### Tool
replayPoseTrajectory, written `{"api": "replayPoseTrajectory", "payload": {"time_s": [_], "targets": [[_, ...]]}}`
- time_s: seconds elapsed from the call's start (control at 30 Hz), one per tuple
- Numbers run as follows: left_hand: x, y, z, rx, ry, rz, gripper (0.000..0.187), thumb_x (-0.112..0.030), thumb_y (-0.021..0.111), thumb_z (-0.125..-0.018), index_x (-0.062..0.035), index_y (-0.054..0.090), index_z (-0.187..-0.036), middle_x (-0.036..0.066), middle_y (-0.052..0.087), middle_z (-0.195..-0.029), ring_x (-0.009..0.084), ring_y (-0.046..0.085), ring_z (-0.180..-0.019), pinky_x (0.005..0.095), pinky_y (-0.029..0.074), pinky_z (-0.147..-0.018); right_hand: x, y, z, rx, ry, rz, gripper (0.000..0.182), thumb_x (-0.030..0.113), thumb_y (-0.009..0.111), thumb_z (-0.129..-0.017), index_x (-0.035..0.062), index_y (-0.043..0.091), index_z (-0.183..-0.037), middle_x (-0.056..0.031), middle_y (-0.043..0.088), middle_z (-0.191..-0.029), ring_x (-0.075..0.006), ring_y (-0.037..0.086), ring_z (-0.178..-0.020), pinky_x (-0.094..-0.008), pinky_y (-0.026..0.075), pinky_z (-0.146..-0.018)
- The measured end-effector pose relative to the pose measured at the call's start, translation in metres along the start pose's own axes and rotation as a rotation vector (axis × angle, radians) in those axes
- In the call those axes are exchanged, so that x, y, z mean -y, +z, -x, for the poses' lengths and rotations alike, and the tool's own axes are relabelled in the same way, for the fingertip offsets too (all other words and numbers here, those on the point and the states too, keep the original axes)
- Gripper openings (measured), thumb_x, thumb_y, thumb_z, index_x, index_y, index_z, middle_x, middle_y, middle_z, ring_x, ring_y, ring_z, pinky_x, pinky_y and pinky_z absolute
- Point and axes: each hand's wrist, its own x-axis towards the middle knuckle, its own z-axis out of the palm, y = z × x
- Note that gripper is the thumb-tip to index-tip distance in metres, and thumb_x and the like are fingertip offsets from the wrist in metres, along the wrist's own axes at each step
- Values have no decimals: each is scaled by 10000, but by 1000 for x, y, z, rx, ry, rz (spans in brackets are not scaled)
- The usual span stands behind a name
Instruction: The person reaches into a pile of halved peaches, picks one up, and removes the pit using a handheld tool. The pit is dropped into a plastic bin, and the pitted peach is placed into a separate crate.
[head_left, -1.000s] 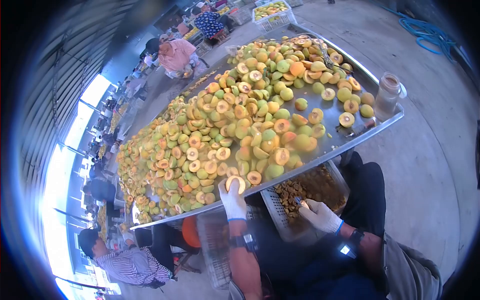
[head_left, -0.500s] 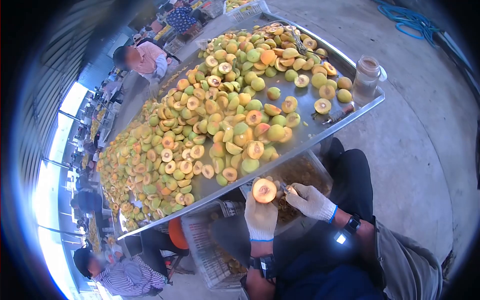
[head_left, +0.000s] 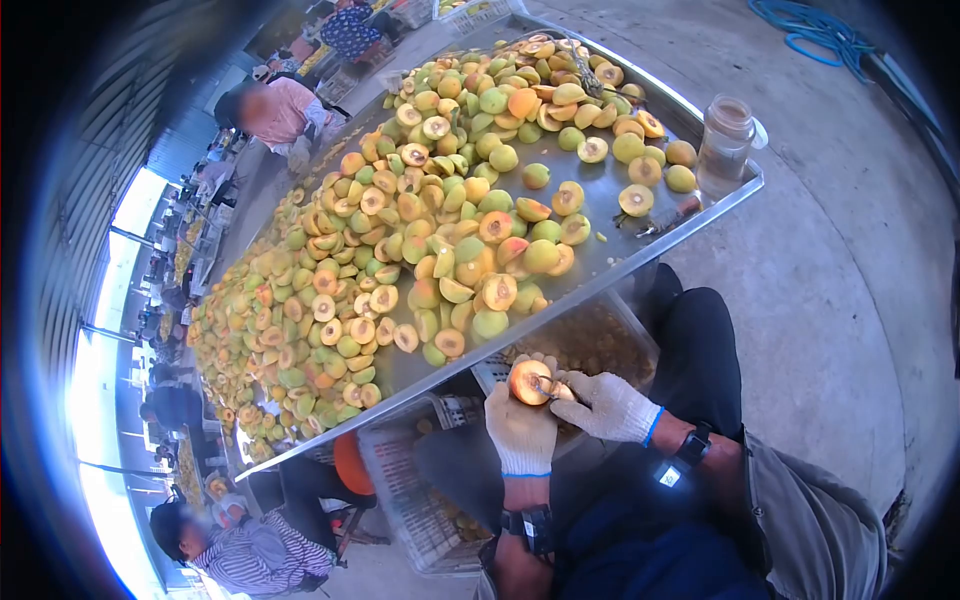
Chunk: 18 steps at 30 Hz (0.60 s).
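Observation:
My left hand (head_left: 521, 437), in a white knit glove, grips a halved peach (head_left: 526, 383) with its cut, pitted-looking face up. Close beside it, my gloved right hand (head_left: 614, 409) is closed on a small pitting tool (head_left: 546, 386), whose thin dark metal end rests against the cut face. The tool's handle is mostly hidden by my fingers. Both hands are over a crate (head_left: 640, 335) of wet brownish scraps, just below the near rim of a metal table (head_left: 590, 300). Many green-yellow peach halves (head_left: 497, 291) are heaped on that table.
A lidless-looking clear jar (head_left: 725, 145) and a dark-handled tool (head_left: 672, 216) are at the table's right corner. A white plastic crate (head_left: 395, 480) stands below left. People (head_left: 280, 115) sit across the table and at lower left. A blue hose (head_left: 815, 35) lies on the floor.
My right hand has moved left, bringing the tool's tip onto the peach half's cut face. The half has tilted slightly toward the tool. The view has shifted a little.

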Motion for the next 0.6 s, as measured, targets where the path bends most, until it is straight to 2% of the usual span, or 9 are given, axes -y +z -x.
{"api": "replayPoseTrajectory", "payload": {"time_s": [0.07, 0.2, 0.27, 0.4, 0.47, 0.6], "targets": [[0, 4, 3, 106, 22, -104, 518, -351, 506, -1068, 34, 502, -1415, 219, 587, -1356, 375, 543, -1301, 495, 419, -1142, 2, -1, 0, -27, -17, 6, 442, 477, 591, -990, 49, 651, -1084, -275, 701, -897, -485, 680, -848, -539, 533, -756], [5, 7, 6, 75, 26, -167, 524, -376, 517, -1075, 0, 499, -1439, 197, 580, -1388, 365, 537, -1324, 495, 413, -1153, -1, -1, -2, -19, 6, 68, 426, 466, 571, -1001, 53, 650, -1070, -267, 702, -887, -482, 684, -853, -554, 526, -754], [10, 4, 5, 21, 98, -197, 524, -431, 515, -1084, -45, 516, -1439, 161, 590, -1362, 334, 562, -1265, 479, 447, -1111, -3, 1, -3, -9, 8, 84, 430, 469, 561, -1006, 52, 649, -1064, -264, 704, -891, -483, 683, -860, -559, 525, -757], [12, 0, -1, -21, 103, -146, 561, -520, 492, -1084, -76, 536, -1424, 135, 603, -1309, 293, 576, -1182, 451, 479, -1043, 0, 7, -4, -14, 18, 133, 447, 481, 534, -1022, 46, 633, -1025, -264, 702, -894, -487, 677, -872, -566, 521, -764], [14, 4, -5, -218, 166, -90, 589, -558, 469, -1083, -63, 554, -1391, 110, 604, -1243, 251, 575, -1093, 408, 491, -990, 2, 8, -4, -12, 22, 137, 452, 486, 529, -1025, 44, 627, -1012, -266, 701, -896, -488, 675, -873, -566, 520, -766], [17, -10, -7, -192, 168, -168, 639, -621, 507, -1053, -71, 561, -1372, 101, 602, -1231, 235, 567, -1126, 423, 448, -1065, -4, 16, -7, -30, 21, 120, 464, 492, 521, -1033, 40, 620, -1002, -280, 692, -886, -494, 671, -864, -568, 515, -764]]}}
